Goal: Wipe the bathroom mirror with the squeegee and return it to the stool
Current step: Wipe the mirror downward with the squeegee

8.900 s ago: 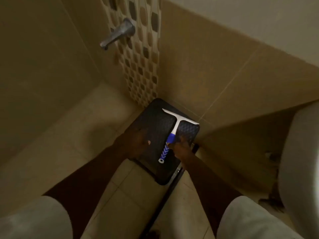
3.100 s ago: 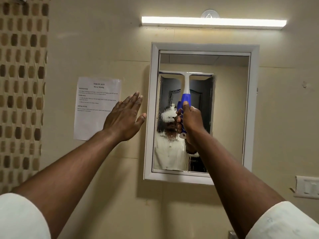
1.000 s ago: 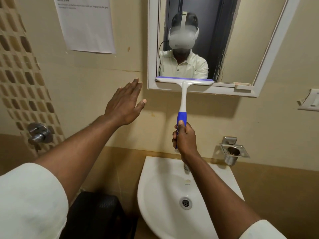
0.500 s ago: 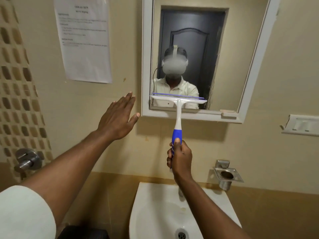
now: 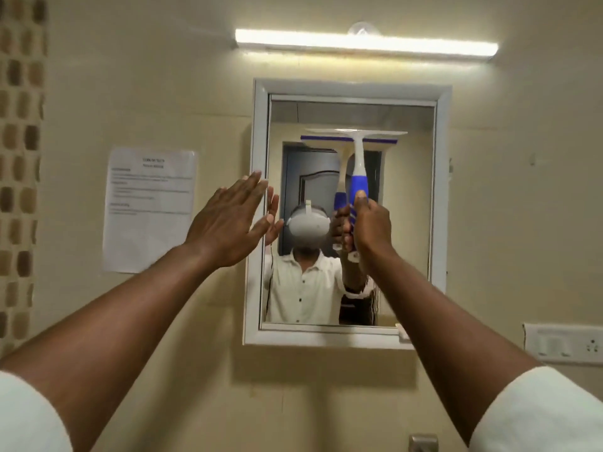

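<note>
The white-framed bathroom mirror (image 5: 440, 207) hangs on the beige wall straight ahead. My right hand (image 5: 370, 226) is shut on the blue grip of the squeegee (image 5: 358, 158), holding it upright. Its white blade sits near the top of the glass, right of centre. My left hand (image 5: 228, 220) is raised flat with fingers apart, over the mirror's left frame edge, holding nothing. The stool is out of view.
A lit tube light (image 5: 365, 44) runs above the mirror. A printed paper sheet (image 5: 150, 207) is stuck to the wall on the left, beside a mosaic tile strip (image 5: 19, 158). A switch plate (image 5: 564, 344) sits at lower right.
The squeegee has gone from the mirror's bottom edge up to near its top. My view has tilted upward, so the sink has left the frame. My left hand stays raised and open.
</note>
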`<state>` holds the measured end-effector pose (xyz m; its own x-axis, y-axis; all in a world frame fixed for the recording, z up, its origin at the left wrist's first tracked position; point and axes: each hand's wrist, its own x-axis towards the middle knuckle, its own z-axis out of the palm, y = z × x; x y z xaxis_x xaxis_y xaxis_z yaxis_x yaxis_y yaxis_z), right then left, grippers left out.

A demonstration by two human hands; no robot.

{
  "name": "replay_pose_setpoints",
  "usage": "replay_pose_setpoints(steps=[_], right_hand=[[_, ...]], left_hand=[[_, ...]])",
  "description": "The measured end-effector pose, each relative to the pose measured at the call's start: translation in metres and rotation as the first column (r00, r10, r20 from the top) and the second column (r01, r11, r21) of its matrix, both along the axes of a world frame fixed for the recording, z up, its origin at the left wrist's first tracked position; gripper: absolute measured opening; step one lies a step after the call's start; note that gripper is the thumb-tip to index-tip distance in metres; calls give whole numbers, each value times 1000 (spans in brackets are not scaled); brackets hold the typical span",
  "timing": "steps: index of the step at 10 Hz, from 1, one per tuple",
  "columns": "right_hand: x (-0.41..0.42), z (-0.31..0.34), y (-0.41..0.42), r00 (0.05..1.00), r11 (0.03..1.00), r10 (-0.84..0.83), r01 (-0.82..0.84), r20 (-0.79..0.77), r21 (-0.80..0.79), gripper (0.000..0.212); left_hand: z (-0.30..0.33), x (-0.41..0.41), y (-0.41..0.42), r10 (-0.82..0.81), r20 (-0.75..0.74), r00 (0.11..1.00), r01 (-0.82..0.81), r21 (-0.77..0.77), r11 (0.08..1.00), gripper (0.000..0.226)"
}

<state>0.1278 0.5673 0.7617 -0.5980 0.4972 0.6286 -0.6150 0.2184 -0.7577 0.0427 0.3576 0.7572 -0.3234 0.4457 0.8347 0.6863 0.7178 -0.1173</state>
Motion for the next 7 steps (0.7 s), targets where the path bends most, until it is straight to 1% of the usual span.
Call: replay_pose_setpoints(steps=[1,2,3,5,6,7], right_hand=[[-3,24,10,999,998,47,-48,-23,-40,33],[-10,35,17,997,996,79,-79,-10,-47,33],[-14,43,21,1000,1000,-23,23,11,13,34],[-19,56,31,999,999,-39,40,-21,27,37],[-23,57,34,1000,1000,5,-5,4,17,36],[-26,54,35,999,1000,11,-11,-47,-2,35]], left_hand=[[16,1,7,-8,-43,999,8,6,1000,64],[20,-1,12,-23,-67,997,23,5,1000,64],[23,-5,15,-26,-65,998,26,11,1000,63],[29,-12,16,-9,-60,998,10,21,1000,64],[32,-15,18,-11,-85,996,13,24,1000,64],[30,-16,21,-14,-76,997,16,29,999,64]])
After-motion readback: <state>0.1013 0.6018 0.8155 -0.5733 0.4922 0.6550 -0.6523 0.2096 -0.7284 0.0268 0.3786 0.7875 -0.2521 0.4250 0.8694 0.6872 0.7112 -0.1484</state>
